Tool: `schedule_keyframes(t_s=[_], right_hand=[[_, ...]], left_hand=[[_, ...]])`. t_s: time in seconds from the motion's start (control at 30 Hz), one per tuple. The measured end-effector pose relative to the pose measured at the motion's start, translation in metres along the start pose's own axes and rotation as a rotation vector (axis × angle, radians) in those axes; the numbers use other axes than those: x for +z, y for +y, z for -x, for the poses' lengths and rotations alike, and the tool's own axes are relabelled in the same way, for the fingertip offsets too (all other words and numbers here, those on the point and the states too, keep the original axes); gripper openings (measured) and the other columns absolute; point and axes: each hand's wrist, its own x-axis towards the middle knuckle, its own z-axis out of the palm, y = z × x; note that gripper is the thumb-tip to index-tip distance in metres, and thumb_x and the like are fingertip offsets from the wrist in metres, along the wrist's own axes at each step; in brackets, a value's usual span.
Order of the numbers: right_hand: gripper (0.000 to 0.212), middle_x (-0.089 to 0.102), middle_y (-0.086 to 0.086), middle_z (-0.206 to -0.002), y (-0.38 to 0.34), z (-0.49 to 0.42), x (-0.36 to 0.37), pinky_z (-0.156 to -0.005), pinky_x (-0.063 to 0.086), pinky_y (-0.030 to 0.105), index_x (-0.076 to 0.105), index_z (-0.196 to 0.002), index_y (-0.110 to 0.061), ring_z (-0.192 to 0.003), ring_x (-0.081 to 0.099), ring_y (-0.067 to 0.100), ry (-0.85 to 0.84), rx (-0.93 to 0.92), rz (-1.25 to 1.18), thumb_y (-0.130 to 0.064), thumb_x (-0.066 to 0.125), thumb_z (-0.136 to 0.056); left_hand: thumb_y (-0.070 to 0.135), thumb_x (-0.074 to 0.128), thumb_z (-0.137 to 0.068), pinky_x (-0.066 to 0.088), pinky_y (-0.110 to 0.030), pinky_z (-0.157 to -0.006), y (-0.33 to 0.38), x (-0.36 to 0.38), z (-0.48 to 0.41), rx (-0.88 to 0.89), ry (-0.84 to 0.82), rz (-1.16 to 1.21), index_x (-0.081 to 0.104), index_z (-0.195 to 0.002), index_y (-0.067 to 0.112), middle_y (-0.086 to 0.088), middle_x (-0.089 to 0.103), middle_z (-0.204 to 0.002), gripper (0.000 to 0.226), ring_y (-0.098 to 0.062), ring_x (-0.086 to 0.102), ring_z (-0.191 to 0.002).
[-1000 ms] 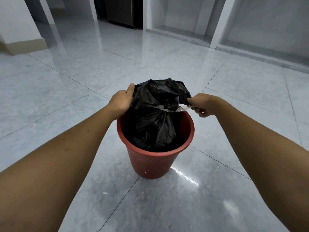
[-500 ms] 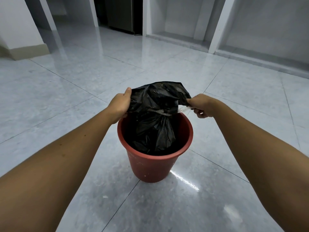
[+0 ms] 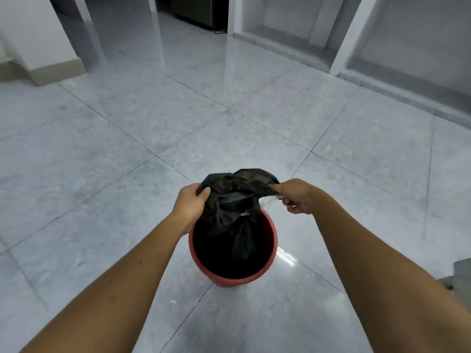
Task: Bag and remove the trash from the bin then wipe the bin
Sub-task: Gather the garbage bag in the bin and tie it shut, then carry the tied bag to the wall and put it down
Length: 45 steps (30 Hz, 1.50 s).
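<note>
Black trash bag (image 3: 235,212), gathered at the top and stretched sideways between both hands, long axis basically vertical, hanging down into the red bin (image 3: 270,263) with the lower part still inside. Top bunch pulled wide left to right, sitting above the rim. Left hand (image 3: 190,202) clamped round the left edge of the bag top, thumb over the plastic. Right hand (image 3: 297,197) closed on the right edge, pinching what looks like a bit of clear plastic too, hard to tell. Bin upright on the glossy grey tiled floor (image 3: 127,149). Compared with half a second back: bag top spread flatter and lifted higher above the rim, view tilted up so the bin sits lower in frame.
</note>
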Motion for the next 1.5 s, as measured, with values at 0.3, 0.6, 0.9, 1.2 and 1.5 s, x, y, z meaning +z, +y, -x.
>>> schedule_keyframes(t_s=[0.3, 0.6, 0.9, 1.2, 1.5], right_hand=[[0.035, 0.039, 0.003, -0.057, -0.223, 0.190, -0.064, -0.048, 0.034, 0.021, 0.045, -0.063, -0.011, -0.048, 0.034, 0.013, -0.018, -0.099, 0.057, -0.027, 0.064, -0.089], [0.029, 0.037, 0.002, -0.059, -0.453, 0.396, -0.100, -0.048, 0.033, 0.022, 0.043, -0.069, -0.013, -0.049, 0.034, 0.015, -0.104, -0.384, 0.132, -0.024, 0.061, -0.089], [0.025, 0.042, 0.003, -0.063, -0.576, 0.469, -0.002, -0.049, 0.035, 0.022, 0.048, -0.078, -0.011, -0.052, 0.037, 0.014, -0.163, -0.603, 0.141, -0.028, 0.062, -0.088], [0.026, 0.048, 0.004, -0.063, -0.659, 0.475, 0.126, -0.048, 0.038, 0.023, 0.054, -0.079, -0.007, -0.052, 0.041, 0.015, -0.261, -0.652, 0.218, -0.029, 0.065, -0.089], [0.017, 0.052, -0.001, -0.062, -0.779, 0.402, 0.232, -0.057, 0.043, 0.020, 0.055, -0.076, -0.015, -0.055, 0.049, 0.008, -0.641, -0.526, 0.641, -0.014, 0.065, -0.090]], left_hand=[[0.019, 0.047, -0.098, 0.042, -0.030, -0.066, 0.255, -0.081, 0.091, -0.061, 0.157, -0.026, 0.061, -0.108, 0.006, -0.009, 0.061, -0.094, 0.021, -0.021, 0.054, -0.077], [0.017, 0.047, -0.097, 0.034, -0.024, -0.048, 0.510, -0.230, 0.185, 0.052, 0.340, -0.028, 0.048, -0.121, 0.012, -0.005, 0.057, -0.088, 0.024, -0.012, 0.048, -0.062], [0.005, 0.049, -0.094, 0.044, -0.031, -0.069, 0.588, -0.388, 0.233, 0.194, 0.487, 0.039, 0.048, -0.097, 0.019, -0.008, 0.056, -0.087, 0.015, -0.018, 0.052, -0.072], [0.003, 0.042, -0.093, 0.048, -0.032, -0.089, 0.581, -0.517, 0.211, 0.139, 0.691, 0.027, 0.067, -0.089, 0.015, -0.012, 0.065, -0.108, 0.028, -0.025, 0.059, -0.100], [0.010, 0.064, -0.088, 0.047, -0.028, -0.080, 0.579, -0.638, 0.113, -0.154, 0.515, -0.014, 0.067, -0.109, 0.001, -0.012, 0.066, -0.105, 0.023, -0.019, 0.059, -0.090]])
